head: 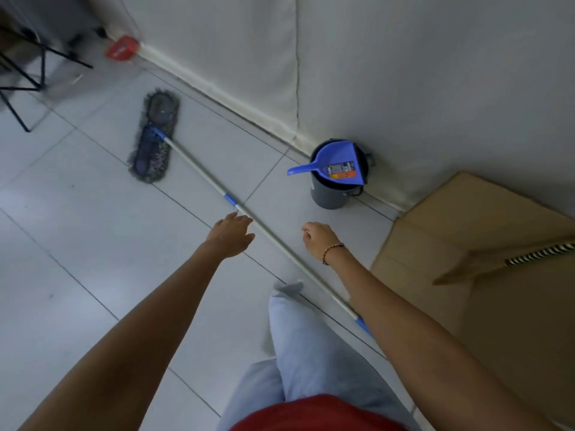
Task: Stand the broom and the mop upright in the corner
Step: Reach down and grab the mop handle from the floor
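A flat mop (154,137) with a grey fringed head lies on the tiled floor. Its silver pole (199,172) with blue fittings runs diagonally toward my legs. My left hand (231,233) hovers open just left of the pole, fingertips almost at it. My right hand (320,239), wearing a bead bracelet, is loosely curled on the other side of the pole and holds nothing. A black-and-white striped stick (538,253), possibly the broom's handle, lies across the cardboard at the right. A red broom-like head (122,48) rests at the wall far left.
A grey bin (334,194) holding a blue dustpan (337,163) stands against the white wall. Flattened cardboard (485,231) covers the floor at the right. Black metal furniture legs (28,73) stand at the top left. My leg in light trousers is below.
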`<state>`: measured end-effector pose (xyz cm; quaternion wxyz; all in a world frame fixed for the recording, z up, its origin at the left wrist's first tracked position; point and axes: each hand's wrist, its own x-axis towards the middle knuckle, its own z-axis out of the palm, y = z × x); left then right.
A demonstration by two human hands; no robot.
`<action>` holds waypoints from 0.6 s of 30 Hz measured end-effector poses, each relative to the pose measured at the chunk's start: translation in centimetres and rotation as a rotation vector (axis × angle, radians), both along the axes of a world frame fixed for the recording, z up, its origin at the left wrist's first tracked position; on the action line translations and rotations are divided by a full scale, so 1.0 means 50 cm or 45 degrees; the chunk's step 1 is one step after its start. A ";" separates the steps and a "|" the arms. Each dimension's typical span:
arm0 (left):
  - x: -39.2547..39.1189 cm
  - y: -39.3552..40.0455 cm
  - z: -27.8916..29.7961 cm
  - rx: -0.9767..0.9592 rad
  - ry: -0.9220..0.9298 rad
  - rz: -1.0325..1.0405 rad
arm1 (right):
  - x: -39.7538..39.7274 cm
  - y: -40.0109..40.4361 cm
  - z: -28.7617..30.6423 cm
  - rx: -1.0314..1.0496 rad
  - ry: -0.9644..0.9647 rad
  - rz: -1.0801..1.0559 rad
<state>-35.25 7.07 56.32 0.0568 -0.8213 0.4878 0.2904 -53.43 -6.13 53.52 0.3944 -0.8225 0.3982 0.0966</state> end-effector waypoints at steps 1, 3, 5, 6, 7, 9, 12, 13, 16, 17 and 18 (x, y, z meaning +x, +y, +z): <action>0.024 0.008 0.001 0.005 -0.010 0.012 | 0.027 -0.001 0.000 -0.003 0.010 0.011; 0.080 0.020 0.000 0.007 -0.037 0.033 | 0.094 -0.001 -0.014 0.012 0.020 0.043; 0.126 0.016 -0.008 0.010 -0.054 0.016 | 0.147 -0.002 -0.036 0.025 0.027 0.053; 0.147 0.010 -0.009 0.019 -0.049 0.009 | 0.169 -0.003 -0.048 0.037 0.019 0.042; 0.174 0.005 -0.016 0.048 -0.035 0.015 | 0.200 -0.003 -0.062 0.058 0.023 0.035; 0.226 -0.011 -0.032 0.147 0.035 0.036 | 0.254 -0.006 -0.089 0.109 0.046 -0.005; 0.296 -0.057 -0.039 0.273 0.172 0.007 | 0.315 -0.014 -0.111 0.190 0.107 -0.091; 0.320 -0.073 -0.039 0.266 0.195 -0.007 | 0.335 -0.017 -0.114 0.209 0.130 -0.103; 0.376 -0.114 -0.038 0.197 0.184 -0.046 | 0.381 -0.029 -0.115 0.261 0.163 -0.133; 0.393 -0.125 -0.039 0.196 0.179 -0.054 | 0.396 -0.034 -0.115 0.269 0.164 -0.146; 0.413 -0.135 -0.044 0.213 0.185 -0.064 | 0.413 -0.041 -0.112 0.273 0.170 -0.158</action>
